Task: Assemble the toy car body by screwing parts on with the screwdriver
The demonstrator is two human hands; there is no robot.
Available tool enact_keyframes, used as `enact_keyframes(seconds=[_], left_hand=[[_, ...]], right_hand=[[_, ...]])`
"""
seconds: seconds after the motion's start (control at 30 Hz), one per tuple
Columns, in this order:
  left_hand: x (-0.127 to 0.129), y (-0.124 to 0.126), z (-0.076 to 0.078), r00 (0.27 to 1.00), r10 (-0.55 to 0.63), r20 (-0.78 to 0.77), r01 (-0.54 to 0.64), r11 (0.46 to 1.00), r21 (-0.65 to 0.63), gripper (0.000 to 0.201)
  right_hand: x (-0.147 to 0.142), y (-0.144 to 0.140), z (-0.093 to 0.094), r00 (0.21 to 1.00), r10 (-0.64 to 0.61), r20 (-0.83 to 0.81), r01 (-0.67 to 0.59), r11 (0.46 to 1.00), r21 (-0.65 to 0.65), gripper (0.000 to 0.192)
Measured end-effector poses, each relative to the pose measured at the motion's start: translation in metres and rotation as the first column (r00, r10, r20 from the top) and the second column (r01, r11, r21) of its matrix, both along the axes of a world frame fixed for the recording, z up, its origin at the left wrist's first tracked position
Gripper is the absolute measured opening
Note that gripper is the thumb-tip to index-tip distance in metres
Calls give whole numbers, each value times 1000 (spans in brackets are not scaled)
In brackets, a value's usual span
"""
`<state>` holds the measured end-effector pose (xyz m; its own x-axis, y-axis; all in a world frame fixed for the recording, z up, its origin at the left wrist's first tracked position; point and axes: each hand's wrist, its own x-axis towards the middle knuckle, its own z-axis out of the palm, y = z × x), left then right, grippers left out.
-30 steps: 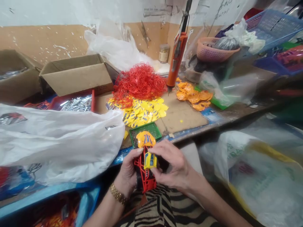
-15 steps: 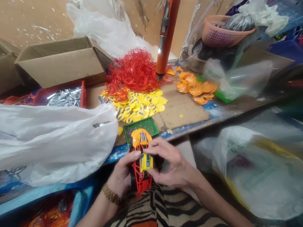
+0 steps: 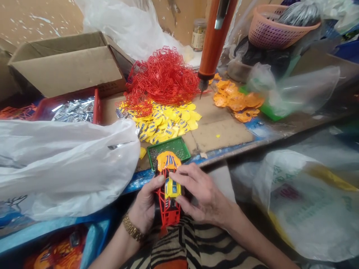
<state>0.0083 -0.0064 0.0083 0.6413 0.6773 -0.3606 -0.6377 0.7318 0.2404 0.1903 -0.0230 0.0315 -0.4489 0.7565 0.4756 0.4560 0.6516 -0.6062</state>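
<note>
Red plastic toy car frame [image 3: 167, 209] w/ an orange hood [image 3: 168, 161] sits held over the person's lap, just below the near edge of the surface [image 3: 221, 130]. Left hand [image 3: 146, 203] grips the frame's side, thumb on top. Right hand [image 3: 200, 194]: fingers [image 3: 183, 178] pressed on a small yellow roof piece [image 3: 172, 187] atop the frame. Green tray [image 3: 168, 149] lies at the near edge, just beyond the hood. Yellow parts [image 3: 165, 123] & a red frame pile [image 3: 164, 80] mid-surface; orange screwdriver [image 3: 214, 41] hangs above.
</note>
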Motion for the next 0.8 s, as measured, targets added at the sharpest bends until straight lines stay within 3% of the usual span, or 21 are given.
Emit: enact_keyframes(seconds=[0.33,0.5,0.8], left_hand=[[4,4,8,996,-86,30,87,996,-12,21],[6,7,8,996,-39,-79,39,999,-8,22],[8,9,5,972,6,-235,-20,998,-57,48]], right_hand=[[-6,-3,-3,997,-59,57,54,995,81,43],[-10,-2,-5,991,-134,-31,136,984,113,40],[-10,-2,-3,985,-171,-11,171,983,74,37]])
